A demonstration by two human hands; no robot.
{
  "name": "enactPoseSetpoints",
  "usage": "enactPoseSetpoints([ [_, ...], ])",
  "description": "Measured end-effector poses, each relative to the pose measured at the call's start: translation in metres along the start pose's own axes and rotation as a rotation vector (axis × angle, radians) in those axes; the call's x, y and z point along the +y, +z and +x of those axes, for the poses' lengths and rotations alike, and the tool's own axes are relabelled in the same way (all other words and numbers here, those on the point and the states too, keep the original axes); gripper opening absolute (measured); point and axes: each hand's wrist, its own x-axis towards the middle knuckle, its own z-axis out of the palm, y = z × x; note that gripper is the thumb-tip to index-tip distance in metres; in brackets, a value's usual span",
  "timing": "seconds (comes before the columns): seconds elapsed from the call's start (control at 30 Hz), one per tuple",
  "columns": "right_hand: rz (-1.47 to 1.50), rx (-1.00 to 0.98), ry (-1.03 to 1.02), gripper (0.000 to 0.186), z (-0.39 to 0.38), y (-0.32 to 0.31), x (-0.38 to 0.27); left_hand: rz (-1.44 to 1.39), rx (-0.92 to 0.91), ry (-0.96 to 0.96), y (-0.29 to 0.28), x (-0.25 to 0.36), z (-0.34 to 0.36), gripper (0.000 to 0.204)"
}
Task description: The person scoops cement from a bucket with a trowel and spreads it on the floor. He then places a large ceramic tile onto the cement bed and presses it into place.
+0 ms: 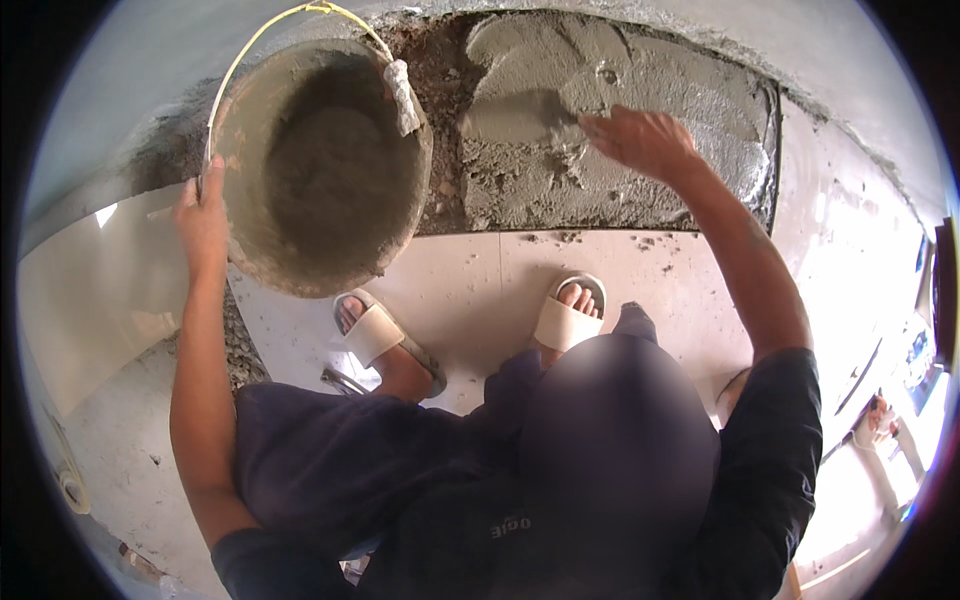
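A large round bucket (325, 270) coated with grey mortar stands tilted toward me at the upper left, with wet mortar (340, 150) inside. My left hand (205, 215) grips its left rim, the thumb and fingers on either side of the wall. At the upper right, my right hand (645, 140) is closed over the bed of wet mortar (690, 110). From that hand a mortar-smeared trowel (515, 115) reaches left, its blade lying against the mortar surface. The fingers hide its handle. The mortar is spread smooth in places and rough along the near left part.
A yellow wire handle (255, 45) with a pale grip (402, 97) arches over the bucket. Large pale floor tiles (470, 255) border the mortar bed, with crumbs on them. A wall (840, 70) curves behind. My sandalled feet (570, 312) are on the tiles, near the bed.
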Motion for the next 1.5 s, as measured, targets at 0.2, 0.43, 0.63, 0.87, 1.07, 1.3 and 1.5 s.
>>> enactPoseSetpoints([
  [0.2,0.353,0.113,0.203,0.04,0.041,-0.006,0.013,-0.018,0.035,0.058,0.002,-0.003,0.002,0.065],
  [0.43,0.713,0.072,0.207,0.031,0.008,0.025,-0.057,-0.039,0.008,0.01,-0.001,0.003,-0.004,0.059],
  [0.63,0.453,-0.044,0.107,0.036,0.066,0.031,-0.106,0.039,0.005,0.025,0.0,-0.004,-0.001,0.071],
  [0.87,0.167,0.054,0.308,0.034,0.012,0.003,-0.038,0.014,0.008,-0.022,0.009,-0.028,0.011,0.086],
  [1.07,0.534,0.021,0.631,0.037,-0.087,0.033,-0.028,-0.17,-0.066,0.053,0.006,0.002,-0.011,0.059],
  [1.3,0.36,0.112,0.244,0.032,-0.131,-0.04,-0.048,-0.207,-0.126,0.083,0.023,0.065,-0.06,0.059],
  [1.5,0.112,0.167,-0.043,0.028,-0.012,-0.065,-0.117,-0.089,-0.141,0.236,0.032,0.108,-0.069,0.046],
])
